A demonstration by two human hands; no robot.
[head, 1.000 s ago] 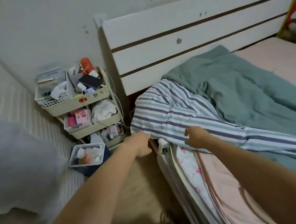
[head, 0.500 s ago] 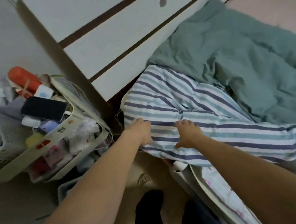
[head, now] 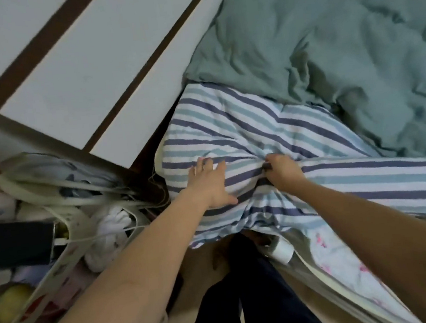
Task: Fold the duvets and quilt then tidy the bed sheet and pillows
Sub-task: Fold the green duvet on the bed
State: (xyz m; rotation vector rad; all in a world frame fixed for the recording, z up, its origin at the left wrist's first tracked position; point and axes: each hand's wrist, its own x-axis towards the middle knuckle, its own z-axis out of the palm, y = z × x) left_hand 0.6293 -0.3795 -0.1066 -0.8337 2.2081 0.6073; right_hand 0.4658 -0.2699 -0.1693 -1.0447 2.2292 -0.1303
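- Striped cotton, white with navy and pale blue bands, is what both hands are on: the striped duvet [head: 257,141] lies bunched at the head corner of the bed, its lower edge spilling over the side of the mattress.
- The left hand [head: 210,185] lies flat on that corner, fingers straight and spread, thumb stuck out to the side, palm pressing the fabric down; the bare forearm runs back towards the lower left.
- The right hand [head: 283,171] is curled into the cloth just beside it, fingers folded under and pinching a gathered ridge of stripes, wrist bent, forearm reaching in from the lower right.
- Half a second ago both hands sat nearer the duvet's lower edge with fingers loosely bent; now the left has flattened out and the right has closed on a fold, and the cloth between them has puckered up.
- The view has also dropped closer and tipped down since then, so the person's dark trouser legs [head: 261,294] fill more of the bottom.
- Beyond the stripes, the green duvet [head: 325,46] lies crumpled across the bed, up against the white headboard [head: 74,78].
- Below the right arm shows a floral bed sheet [head: 338,261] at the mattress edge.
- To the left stands a cluttered storage trolley [head: 48,276], blurred, with cables trailing over it.
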